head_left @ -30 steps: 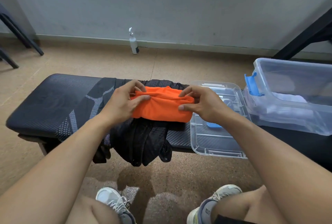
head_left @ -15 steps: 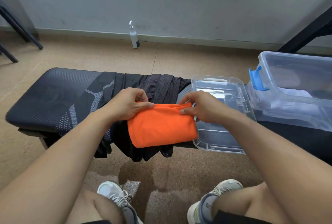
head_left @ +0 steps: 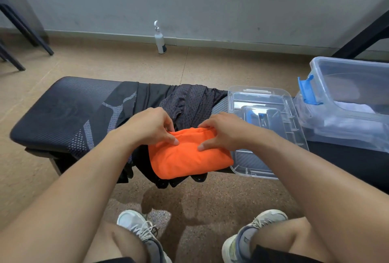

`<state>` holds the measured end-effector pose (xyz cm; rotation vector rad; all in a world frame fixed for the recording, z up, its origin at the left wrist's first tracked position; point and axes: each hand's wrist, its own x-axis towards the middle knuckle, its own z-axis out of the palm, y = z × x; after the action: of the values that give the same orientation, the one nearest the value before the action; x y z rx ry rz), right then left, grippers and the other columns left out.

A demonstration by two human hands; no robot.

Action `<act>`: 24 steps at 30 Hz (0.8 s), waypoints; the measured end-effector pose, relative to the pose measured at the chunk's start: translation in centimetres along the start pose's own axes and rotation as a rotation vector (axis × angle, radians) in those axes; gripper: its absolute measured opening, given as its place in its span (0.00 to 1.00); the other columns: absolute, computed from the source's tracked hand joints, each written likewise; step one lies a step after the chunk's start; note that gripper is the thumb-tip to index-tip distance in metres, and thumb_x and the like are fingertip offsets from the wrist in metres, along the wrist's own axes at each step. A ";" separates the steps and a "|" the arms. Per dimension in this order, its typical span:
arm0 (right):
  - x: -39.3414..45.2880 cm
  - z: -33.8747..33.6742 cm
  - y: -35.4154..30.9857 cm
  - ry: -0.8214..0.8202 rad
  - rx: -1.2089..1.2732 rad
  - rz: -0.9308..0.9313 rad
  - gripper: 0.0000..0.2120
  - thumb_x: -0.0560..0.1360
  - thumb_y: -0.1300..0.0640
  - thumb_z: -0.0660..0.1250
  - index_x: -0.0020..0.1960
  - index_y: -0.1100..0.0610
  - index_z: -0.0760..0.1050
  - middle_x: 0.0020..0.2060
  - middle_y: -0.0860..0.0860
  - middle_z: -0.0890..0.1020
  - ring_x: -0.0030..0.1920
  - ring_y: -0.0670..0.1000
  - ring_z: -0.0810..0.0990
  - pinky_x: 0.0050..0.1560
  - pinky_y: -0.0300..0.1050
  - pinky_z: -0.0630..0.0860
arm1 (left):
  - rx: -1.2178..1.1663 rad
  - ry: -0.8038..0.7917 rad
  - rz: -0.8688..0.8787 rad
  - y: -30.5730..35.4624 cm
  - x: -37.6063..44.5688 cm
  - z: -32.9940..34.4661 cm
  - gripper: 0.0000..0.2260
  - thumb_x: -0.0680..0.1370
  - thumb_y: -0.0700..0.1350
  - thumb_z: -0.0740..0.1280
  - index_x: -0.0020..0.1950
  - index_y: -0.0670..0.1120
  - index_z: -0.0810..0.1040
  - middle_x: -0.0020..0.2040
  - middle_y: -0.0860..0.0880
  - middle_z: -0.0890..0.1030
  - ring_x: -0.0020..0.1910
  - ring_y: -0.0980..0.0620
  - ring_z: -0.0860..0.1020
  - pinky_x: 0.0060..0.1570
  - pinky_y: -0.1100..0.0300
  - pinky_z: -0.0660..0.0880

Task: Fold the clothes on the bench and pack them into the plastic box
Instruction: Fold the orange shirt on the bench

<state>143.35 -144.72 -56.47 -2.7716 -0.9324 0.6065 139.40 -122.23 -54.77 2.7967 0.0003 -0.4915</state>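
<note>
A folded orange garment (head_left: 189, 157) lies at the near edge of the black bench (head_left: 59, 111), on top of dark clothes (head_left: 185, 102) that hang over the front. My left hand (head_left: 151, 126) grips its far left edge, fingers curled over the fold and thumb on top. My right hand (head_left: 223, 130) holds the far right edge the same way. The clear plastic box (head_left: 345, 136) with a blue latch stands on the bench at the right, with pale folded cloth inside.
The box's clear lid (head_left: 294, 136) lies upside down on the bench between the orange garment and the box. A white bottle (head_left: 160, 40) stands by the far wall. Dark chair legs (head_left: 23, 28) are at far left, a black frame (head_left: 362, 39) at far right.
Both hands drew the orange garment from the bench's middle toward its near edge, folding it into a compact bundle. The hands have come closer together on its far edge.
</note>
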 end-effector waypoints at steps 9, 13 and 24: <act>0.2 0.2 -1.4 0.021 -0.050 -0.064 0.22 0.65 0.34 0.76 0.36 0.45 0.66 0.39 0.45 0.75 0.48 0.52 0.72 0.47 0.49 0.63 | -0.053 -0.145 0.163 0.3 -0.4 0.2 0.35 0.69 0.54 0.80 0.74 0.57 0.72 0.59 0.57 0.79 0.60 0.54 0.78 0.61 0.56 0.76; -1.7 -0.7 -2.0 0.040 0.153 -0.117 0.20 0.65 0.46 0.80 0.39 0.47 0.68 0.35 0.44 0.77 0.37 0.46 0.74 0.35 0.44 0.67 | 0.029 -0.201 0.227 0.2 -1.4 -0.3 0.28 0.63 0.67 0.75 0.61 0.59 0.82 0.58 0.58 0.80 0.60 0.53 0.75 0.62 0.51 0.74; -8.5 -3.7 -0.4 0.457 0.394 -0.127 0.17 0.72 0.47 0.75 0.60 0.43 0.80 0.47 0.41 0.84 0.47 0.44 0.81 0.49 0.46 0.77 | -0.595 0.219 0.354 4.7 -4.5 -1.9 0.08 0.69 0.46 0.81 0.44 0.54 0.85 0.41 0.55 0.85 0.41 0.58 0.82 0.39 0.68 0.76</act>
<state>138.52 -149.58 -50.25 -2.3281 -0.7762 0.1055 135.99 -125.92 -50.21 2.1842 -0.2536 -0.0734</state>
